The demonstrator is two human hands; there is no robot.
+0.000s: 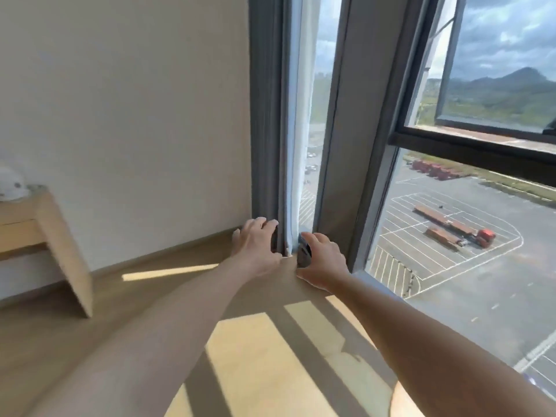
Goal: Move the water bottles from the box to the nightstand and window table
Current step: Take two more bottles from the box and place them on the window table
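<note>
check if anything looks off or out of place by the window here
Nothing is spilled or damaged. One oddity: no clear water bottle shows, though both hands reach to the curtain foot. The left hand touches the grey fold; the right hand cups a small dark object, too blurred to identify.

High-rise bedroom, wooden nightstand (45, 236) by white wall, grey curtain (267, 130), window (451, 206) overlooking parking lot
</note>
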